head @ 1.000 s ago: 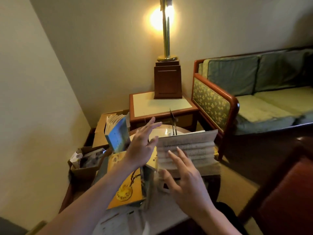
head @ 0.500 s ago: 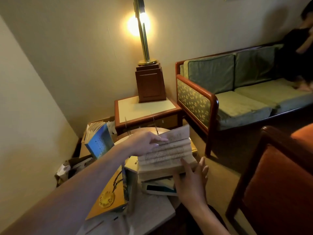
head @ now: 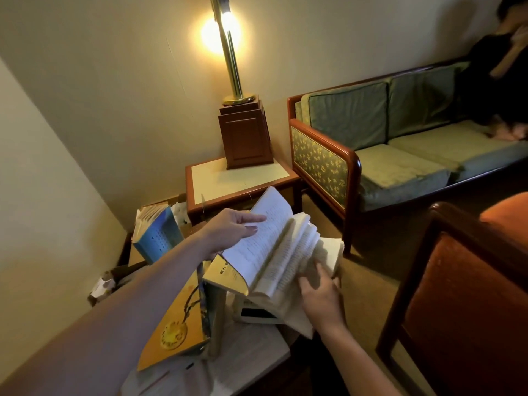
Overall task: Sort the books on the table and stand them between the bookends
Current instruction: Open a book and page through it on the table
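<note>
Bare left hand [head: 231, 230], bare right hand [head: 321, 300]

An open book [head: 274, 252] with a yellow cover is held tilted above the surface [head: 257, 347], its white printed pages facing up and its right-hand leaves fanned. The left hand [head: 231, 230] rests with straight fingers on the left page, and the right hand [head: 320, 295] lies against the fanned leaves. Beneath it sits a pale book [head: 257, 314] with a dark panel, mostly hidden and possibly lying flat. Just left, an orange-yellow book [head: 177, 324] with a round emblem stands leaning. Farther left, a blue book [head: 157, 238] stands with its pages splayed.
</note>
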Tool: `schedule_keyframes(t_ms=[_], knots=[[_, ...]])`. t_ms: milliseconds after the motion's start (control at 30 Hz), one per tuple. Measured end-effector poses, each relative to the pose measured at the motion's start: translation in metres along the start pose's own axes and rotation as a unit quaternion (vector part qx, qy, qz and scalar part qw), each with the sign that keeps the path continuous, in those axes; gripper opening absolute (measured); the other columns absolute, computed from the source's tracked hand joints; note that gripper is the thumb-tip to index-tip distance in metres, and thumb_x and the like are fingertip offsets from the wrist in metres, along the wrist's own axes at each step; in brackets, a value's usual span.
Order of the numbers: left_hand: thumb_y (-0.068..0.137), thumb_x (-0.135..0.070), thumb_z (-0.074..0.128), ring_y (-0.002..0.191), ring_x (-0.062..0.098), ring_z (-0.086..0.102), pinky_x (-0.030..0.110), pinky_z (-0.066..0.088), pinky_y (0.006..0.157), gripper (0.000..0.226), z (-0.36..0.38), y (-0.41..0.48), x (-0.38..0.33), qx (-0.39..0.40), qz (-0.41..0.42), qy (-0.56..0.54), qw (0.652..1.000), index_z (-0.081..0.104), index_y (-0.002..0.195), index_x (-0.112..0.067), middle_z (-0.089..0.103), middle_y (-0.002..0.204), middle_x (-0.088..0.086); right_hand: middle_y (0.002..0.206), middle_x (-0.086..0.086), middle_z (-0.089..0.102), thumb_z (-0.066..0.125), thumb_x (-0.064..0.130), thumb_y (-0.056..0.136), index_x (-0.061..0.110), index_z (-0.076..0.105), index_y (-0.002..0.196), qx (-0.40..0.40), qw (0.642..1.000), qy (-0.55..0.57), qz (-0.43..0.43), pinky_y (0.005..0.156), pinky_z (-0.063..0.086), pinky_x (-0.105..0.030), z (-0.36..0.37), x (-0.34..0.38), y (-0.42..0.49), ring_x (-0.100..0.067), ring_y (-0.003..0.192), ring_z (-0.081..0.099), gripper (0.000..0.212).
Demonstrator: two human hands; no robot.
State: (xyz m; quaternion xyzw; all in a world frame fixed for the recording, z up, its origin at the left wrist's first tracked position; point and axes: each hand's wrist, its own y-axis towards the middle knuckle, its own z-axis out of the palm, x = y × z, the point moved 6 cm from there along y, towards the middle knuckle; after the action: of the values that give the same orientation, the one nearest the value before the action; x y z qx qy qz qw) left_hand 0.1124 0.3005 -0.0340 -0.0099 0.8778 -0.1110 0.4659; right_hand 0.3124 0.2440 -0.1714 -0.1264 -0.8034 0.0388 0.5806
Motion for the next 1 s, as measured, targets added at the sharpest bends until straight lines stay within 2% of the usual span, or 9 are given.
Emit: schedule_keyframes(t_ms=[67, 200, 333, 433, 533, 600, 700, 800, 1000], knots=[[0.096, -0.015, 0.064, 0.124, 0.027, 0.053, 0.053, 0.045, 0.107, 0.032, 0.003, -0.005, 0.013, -0.016, -0.035, -0.088, 0.995, 0.076, 0.108, -0.042, 0.053, 0.139, -0.003, 0.144, -0.013, 0.032, 0.06, 0.032, 0.096, 0.031, 0.036, 0.152, -0.019, 1.0, -0.002, 0.007, 0.106, 0.04, -0.042, -0.006, -0.001, 0.0, -0.032, 0.132, 0.04, 0.06], [0.095, -0.012, 0.065, 0.119, 0.03, 0.058, 0.054, 0.05, 0.103, 0.03, 0.011, -0.018, 0.031, -0.042, -0.055, -0.194, 0.978, 0.078, 0.107, -0.037, 0.058, 0.134, -0.001, 0.135, -0.009, 0.04, 0.062, 0.023, 0.096, 0.032, 0.045, 0.147, -0.052, 0.998, 0.021, 0.007, 0.09, 0.039, -0.031, -0.02, -0.001, 0.001, -0.021, 0.111, 0.046, 0.055], [0.093, -0.009, 0.066, 0.111, 0.031, 0.064, 0.04, 0.057, 0.078, 0.028, 0.02, -0.03, 0.037, -0.062, -0.063, -0.284, 0.955, 0.079, 0.105, -0.03, 0.063, 0.128, 0.002, 0.144, -0.006, 0.053, 0.061, 0.018, 0.098, 0.027, 0.049, 0.145, -0.02, 0.996, 0.082, -0.014, 0.105, 0.046, -0.041, -0.018, 0.007, 0.0, -0.025, 0.128, 0.051, 0.049], [0.092, -0.008, 0.066, 0.108, 0.032, 0.065, 0.039, 0.056, 0.075, 0.028, 0.019, -0.038, 0.04, -0.078, -0.062, -0.32, 0.942, 0.08, 0.104, -0.029, 0.067, 0.124, 0.004, 0.149, -0.004, 0.047, 0.053, 0.014, 0.102, 0.024, 0.047, 0.147, 0.002, 0.998, 0.057, -0.039, 0.107, 0.044, -0.043, -0.021, 0.02, -0.001, -0.025, 0.137, 0.044, 0.047], [0.093, -0.008, 0.064, 0.105, 0.031, 0.068, 0.041, 0.057, 0.075, 0.028, 0.011, -0.046, 0.047, -0.093, -0.069, -0.371, 0.921, 0.077, 0.112, -0.024, 0.07, 0.12, 0.005, 0.152, -0.006, 0.042, 0.051, 0.011, 0.102, 0.021, 0.046, 0.147, 0.029, 0.998, 0.009, -0.063, 0.108, 0.044, -0.043, -0.023, 0.037, 0.005, -0.026, 0.14, 0.039, 0.047], [0.094, -0.007, 0.062, 0.104, 0.031, 0.068, 0.04, 0.058, 0.073, 0.029, 0.003, -0.051, 0.053, -0.116, -0.074, -0.397, 0.907, 0.075, 0.116, -0.021, 0.07, 0.12, 0.006, 0.151, -0.009, 0.042, 0.052, 0.011, 0.102, 0.02, 0.046, 0.147, 0.055, 0.996, -0.018, -0.072, 0.106, 0.046, -0.043, -0.021, 0.049, 0.013, -0.027, 0.137, 0.042, 0.047], [0.097, -0.006, 0.058, 0.105, 0.034, 0.066, 0.037, 0.057, 0.066, 0.031, -0.004, -0.056, 0.063, -0.14, -0.087, -0.445, 0.88, 0.073, 0.119, -0.021, 0.067, 0.122, 0.009, 0.146, -0.011, 0.046, 0.054, 0.011, 0.101, 0.019, 0.047, 0.146, 0.09, 0.99, -0.049, -0.095, 0.096, 0.046, -0.034, -0.015, 0.072, 0.026, -0.026, 0.131, 0.047, 0.046], [0.098, -0.007, 0.055, 0.111, 0.039, 0.061, 0.043, 0.057, 0.072, 0.032, -0.004, -0.057, 0.073, -0.159, -0.098, -0.498, 0.847, 0.072, 0.121, -0.021, 0.061, 0.125, 0.013, 0.149, -0.012, 0.046, 0.057, 0.007, 0.099, 0.016, 0.05, 0.144, 0.104, 0.986, -0.079, -0.107, 0.103, 0.042, -0.036, -0.01, 0.09, 0.043, -0.027, 0.139, 0.041, 0.046], [0.1, -0.004, 0.053, 0.116, 0.039, 0.06, 0.052, 0.055, 0.091, 0.034, 0.009, -0.055, 0.097, -0.186, -0.104, -0.538, 0.815, 0.071, 0.123, -0.022, 0.061, 0.13, 0.013, 0.142, -0.014, 0.053, 0.057, 0.002, 0.096, 0.022, 0.058, 0.136, 0.12, 0.98, -0.14, -0.077, 0.1, 0.049, -0.041, 0.0, 0.086, 0.074, -0.029, 0.13, 0.051, 0.045]])
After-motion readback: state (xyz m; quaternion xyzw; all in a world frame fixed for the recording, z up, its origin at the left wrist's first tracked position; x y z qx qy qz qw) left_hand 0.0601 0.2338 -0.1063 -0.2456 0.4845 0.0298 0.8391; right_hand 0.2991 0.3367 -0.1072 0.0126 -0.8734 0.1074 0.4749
